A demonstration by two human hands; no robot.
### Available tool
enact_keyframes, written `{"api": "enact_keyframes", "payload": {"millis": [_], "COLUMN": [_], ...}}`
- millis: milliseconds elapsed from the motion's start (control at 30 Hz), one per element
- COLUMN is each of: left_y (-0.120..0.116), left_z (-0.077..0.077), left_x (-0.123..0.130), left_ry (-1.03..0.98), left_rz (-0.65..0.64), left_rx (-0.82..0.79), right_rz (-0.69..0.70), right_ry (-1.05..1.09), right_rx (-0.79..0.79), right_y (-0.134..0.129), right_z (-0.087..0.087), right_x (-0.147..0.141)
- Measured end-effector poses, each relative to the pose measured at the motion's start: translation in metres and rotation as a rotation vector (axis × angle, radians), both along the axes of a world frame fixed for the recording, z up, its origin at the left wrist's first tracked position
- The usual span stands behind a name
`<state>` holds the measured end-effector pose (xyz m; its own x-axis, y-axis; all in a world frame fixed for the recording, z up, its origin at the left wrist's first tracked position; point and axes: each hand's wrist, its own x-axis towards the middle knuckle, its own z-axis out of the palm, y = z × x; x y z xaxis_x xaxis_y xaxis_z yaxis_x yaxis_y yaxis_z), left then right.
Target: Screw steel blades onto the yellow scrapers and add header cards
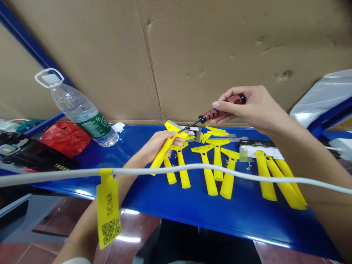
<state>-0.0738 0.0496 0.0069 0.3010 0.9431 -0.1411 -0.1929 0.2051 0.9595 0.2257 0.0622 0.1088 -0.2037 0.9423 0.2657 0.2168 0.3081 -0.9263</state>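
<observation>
We count one yellow scraper (165, 148) in our left hand (155, 146), one screwdriver (217, 112) in our right hand (251, 108), and about eight more loose scrapers (217, 157) lying just below the grips.

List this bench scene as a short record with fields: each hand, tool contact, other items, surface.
left hand: left hand grips the held yellow scraper by its handle, head tilted up
right hand: right hand holds a red-and-black screwdriver
tool contact: screwdriver tip meets the held scraper's head
loose scrapers: more yellow scrapers lie on the bench, handles toward the person
other items: plastic water bottle lying tilted, red bag, white cable with a yellow tag
surface: blue bench, cardboard behind
</observation>
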Motion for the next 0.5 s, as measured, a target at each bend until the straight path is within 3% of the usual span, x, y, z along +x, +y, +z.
{"api": "enact_keyframes", "payload": {"millis": [300, 500], "left_y": [0.002, 0.0025], "left_z": [-0.0001, 0.0008], "left_x": [-0.0012, -0.001], "left_ry": [0.015, 0.062], "left_rz": [-0.014, -0.015], "left_rx": [0.024, 0.036], "right_rz": [-0.01, 0.007], "right_ry": [-0.021, 0.031], "right_rx": [-0.004, 0.01], "right_y": [-0.0024, 0.0043], "right_z": [0.0022, -0.0057], "right_x": [-0.0012, -0.0008]}}
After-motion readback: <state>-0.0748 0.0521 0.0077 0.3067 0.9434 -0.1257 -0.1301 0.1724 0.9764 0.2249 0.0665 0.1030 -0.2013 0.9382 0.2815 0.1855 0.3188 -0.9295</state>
